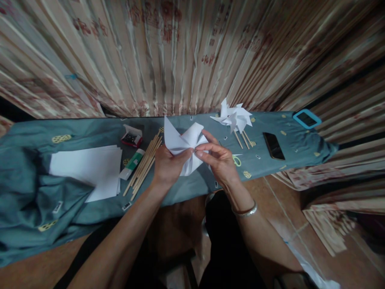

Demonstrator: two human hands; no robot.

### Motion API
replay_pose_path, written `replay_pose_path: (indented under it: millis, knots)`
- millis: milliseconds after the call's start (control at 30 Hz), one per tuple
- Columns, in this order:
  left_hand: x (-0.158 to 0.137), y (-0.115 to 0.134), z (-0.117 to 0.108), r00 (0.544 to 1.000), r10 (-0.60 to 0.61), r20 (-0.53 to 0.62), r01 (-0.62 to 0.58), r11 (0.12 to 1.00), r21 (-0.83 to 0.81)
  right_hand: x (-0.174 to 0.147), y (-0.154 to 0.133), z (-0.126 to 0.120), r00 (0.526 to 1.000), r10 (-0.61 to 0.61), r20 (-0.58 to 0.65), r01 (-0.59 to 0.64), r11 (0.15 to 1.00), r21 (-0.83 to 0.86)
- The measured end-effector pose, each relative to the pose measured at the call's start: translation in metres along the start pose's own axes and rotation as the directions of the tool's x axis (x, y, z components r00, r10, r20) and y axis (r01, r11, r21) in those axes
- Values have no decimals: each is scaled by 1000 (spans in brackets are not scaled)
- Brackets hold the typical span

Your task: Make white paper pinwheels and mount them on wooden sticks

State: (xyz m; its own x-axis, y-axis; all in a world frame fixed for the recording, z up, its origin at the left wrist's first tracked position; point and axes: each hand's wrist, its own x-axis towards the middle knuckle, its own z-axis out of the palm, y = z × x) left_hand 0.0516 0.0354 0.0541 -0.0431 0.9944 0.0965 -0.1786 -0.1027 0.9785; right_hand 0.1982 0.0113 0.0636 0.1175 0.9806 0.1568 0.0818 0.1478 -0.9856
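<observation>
A white paper pinwheel with folded blades is held up in front of me, over the cloth-covered table. My left hand grips it from the left, thumb pressed near its centre. At that centre the thumb and fingertips of my right hand are pinched together; a tiny dark thing shows there, too small to name. Just left of my left hand lies a bundle of thin wooden sticks. Green-handled scissors lie beyond my right hand, partly hidden by it.
Several finished pinwheels on sticks lie at the back right. Further right are a black phone and a blue-framed device. On the left are white paper sheets, a green-and-white box and an opened small red box. Curtains hang behind.
</observation>
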Motion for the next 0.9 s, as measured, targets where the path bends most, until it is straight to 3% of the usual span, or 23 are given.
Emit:
replay_pose_path:
  millis: [433, 900]
  knots:
    - [0, 2, 1, 1000, -22, 20, 22, 1000, 4, 0, -4, 1, 998, 55, -2, -54, 989, 139]
    - [-1, 7, 2, 1000, -19, 18, 19, 999, 26, 0, -4, 2, 999, 40, 1, -40, 986, 159]
